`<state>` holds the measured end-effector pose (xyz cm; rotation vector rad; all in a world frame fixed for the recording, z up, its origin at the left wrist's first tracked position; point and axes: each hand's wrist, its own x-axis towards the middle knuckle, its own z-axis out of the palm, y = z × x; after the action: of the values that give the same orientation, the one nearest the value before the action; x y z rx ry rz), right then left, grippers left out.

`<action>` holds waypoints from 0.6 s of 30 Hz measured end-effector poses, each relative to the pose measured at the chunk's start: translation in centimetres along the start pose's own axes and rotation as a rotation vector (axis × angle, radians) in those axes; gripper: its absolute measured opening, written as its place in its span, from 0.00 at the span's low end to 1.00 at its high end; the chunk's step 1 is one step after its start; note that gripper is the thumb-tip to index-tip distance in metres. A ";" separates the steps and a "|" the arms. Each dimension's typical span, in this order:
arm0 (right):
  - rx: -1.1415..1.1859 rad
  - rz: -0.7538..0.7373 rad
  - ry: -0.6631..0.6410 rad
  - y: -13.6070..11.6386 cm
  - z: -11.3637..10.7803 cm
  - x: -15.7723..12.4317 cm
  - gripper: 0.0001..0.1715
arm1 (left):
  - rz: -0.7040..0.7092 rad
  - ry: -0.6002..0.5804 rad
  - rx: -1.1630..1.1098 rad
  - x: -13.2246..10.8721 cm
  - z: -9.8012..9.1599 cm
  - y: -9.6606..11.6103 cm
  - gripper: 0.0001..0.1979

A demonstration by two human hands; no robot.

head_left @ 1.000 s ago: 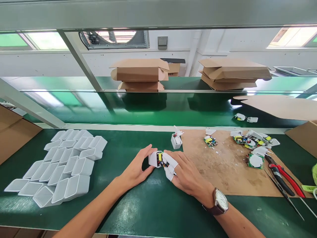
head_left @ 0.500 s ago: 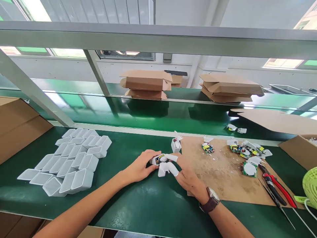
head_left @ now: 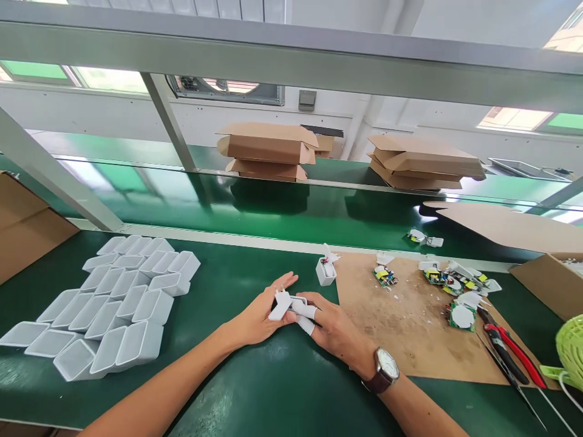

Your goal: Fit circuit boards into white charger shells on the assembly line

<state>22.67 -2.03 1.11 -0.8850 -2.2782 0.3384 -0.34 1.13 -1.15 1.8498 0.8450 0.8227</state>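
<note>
Over the green bench top, both hands meet around a small white plastic case (head_left: 298, 300) with a white flap-like piece (head_left: 280, 305) sticking out on its left. My left hand (head_left: 260, 314) has its thumb under the case, and its fingers reach past the far side. White wraps cover fingertips of my right hand (head_left: 337, 328), which grips the case from the right. What lies inside the case is mostly hidden. Just beyond the hands stands another white case (head_left: 326, 272), upright, with a white piece and a bit of red showing at its top.
Rows of open white cases (head_left: 107, 309) stand at left. A brown board (head_left: 410, 340) at right carries circuit boards (head_left: 385, 276), red-handled pliers (head_left: 514, 352) and tweezers (head_left: 514, 379). A cardboard box (head_left: 549, 285) and green coil (head_left: 571, 349) sit at far right; flat cartons (head_left: 268, 149) lie behind.
The held case has been turned, so its yellow and dark inside no longer shows and the white flap now points left. My left fingers have straightened. The view has tilted slightly.
</note>
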 end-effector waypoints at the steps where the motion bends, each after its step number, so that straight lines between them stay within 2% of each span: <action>1: 0.008 -0.001 0.016 0.0 0.0 0.1 0.26 | 0.006 0.033 -0.027 -0.1 0.1 -0.1 0.40; 5: 0.054 -0.009 0.192 -0.1 -0.2 0.0 0.25 | 0.072 0.137 -0.040 -0.9 0.4 -0.1 0.48; 6: 0.058 -0.001 0.196 0.0 -0.3 0.0 0.24 | 0.090 0.151 -0.031 -1.0 0.5 0.1 0.50; 9: 0.051 0.010 0.052 0.1 -0.4 -0.3 0.23 | 0.095 0.192 0.026 -1.0 0.5 0.9 0.54; 11: 0.047 0.015 -0.007 0.2 -0.2 -0.4 0.22 | 0.075 0.232 0.104 -0.7 0.5 1.4 0.42; 14: 0.030 0.065 0.032 0.0 0.2 -0.3 0.21 | 0.091 0.271 0.196 -0.4 0.5 1.9 0.18; 16: -0.027 0.082 0.010 -0.2 0.2 -0.1 0.22 | 0.124 0.272 0.197 -0.3 0.5 2.0 0.12; 18: -0.095 0.066 -0.026 -0.4 0.1 0.1 0.20 | 0.164 0.271 0.185 -0.3 0.4 1.9 0.11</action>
<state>22.32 -2.30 1.27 -1.0117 -2.3089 0.2743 0.26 -0.01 0.41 2.0179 0.9732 1.1509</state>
